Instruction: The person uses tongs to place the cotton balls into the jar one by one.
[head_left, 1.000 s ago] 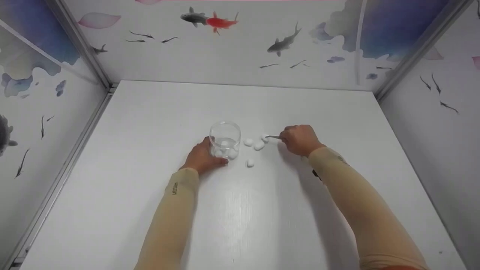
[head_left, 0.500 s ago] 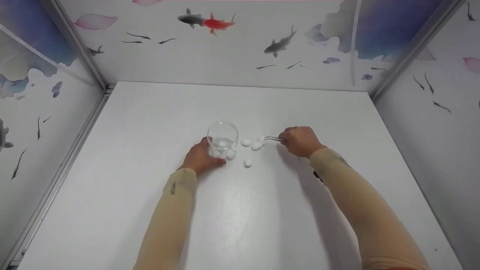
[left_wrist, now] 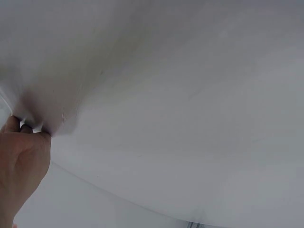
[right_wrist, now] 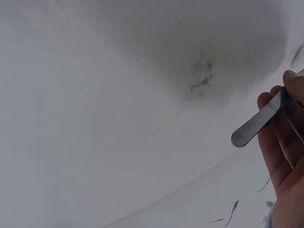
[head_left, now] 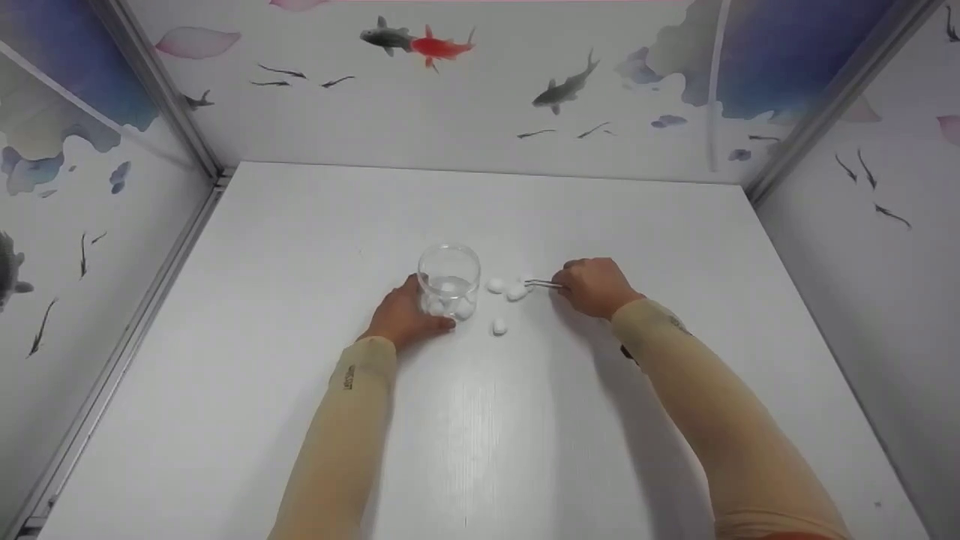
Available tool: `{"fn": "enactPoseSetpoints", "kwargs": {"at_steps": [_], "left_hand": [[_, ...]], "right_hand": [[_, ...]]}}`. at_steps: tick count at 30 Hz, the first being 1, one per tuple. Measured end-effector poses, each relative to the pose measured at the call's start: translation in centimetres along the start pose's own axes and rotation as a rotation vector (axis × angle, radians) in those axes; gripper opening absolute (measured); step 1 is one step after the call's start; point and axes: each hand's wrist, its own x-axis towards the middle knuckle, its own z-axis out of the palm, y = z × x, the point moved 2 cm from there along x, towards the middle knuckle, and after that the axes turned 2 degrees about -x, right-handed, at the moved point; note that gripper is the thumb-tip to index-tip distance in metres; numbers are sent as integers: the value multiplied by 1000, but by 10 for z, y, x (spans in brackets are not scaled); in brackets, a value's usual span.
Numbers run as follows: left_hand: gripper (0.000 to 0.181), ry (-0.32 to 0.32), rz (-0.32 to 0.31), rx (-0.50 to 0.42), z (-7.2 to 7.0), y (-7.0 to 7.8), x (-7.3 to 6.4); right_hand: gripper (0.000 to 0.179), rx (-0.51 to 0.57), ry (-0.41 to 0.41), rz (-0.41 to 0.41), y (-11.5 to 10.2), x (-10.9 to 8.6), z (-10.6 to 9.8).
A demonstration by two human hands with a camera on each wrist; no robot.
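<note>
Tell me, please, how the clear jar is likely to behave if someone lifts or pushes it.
The clear jar is probably fairly stiff: its rim looks round with the left hand gripping its side. The white balls at its bottom may shift when it moves. Its glossy wall could be somewhat slippery.

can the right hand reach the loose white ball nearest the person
Probably yes: the right hand holds tweezers close by, and only bare tabletop shows between that hand and the ball.

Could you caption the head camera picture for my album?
Left hand grips a clear jar of white balls; right hand holds tweezers beside loose white balls.
</note>
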Motion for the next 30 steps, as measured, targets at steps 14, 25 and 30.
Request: {"fn": "enactPoseSetpoints", "kwargs": {"at_steps": [14, 25, 30], "left_hand": [[118, 3, 11, 6, 0, 3, 2], [116, -13, 18, -4, -4, 4, 0], [119, -25, 5, -28, -3, 3, -2]], "right_hand": [[12, 17, 47, 28, 8, -6, -10], [10, 15, 142, -8, 4, -4, -38], [10, 26, 214, -84, -13, 8, -54]]}}
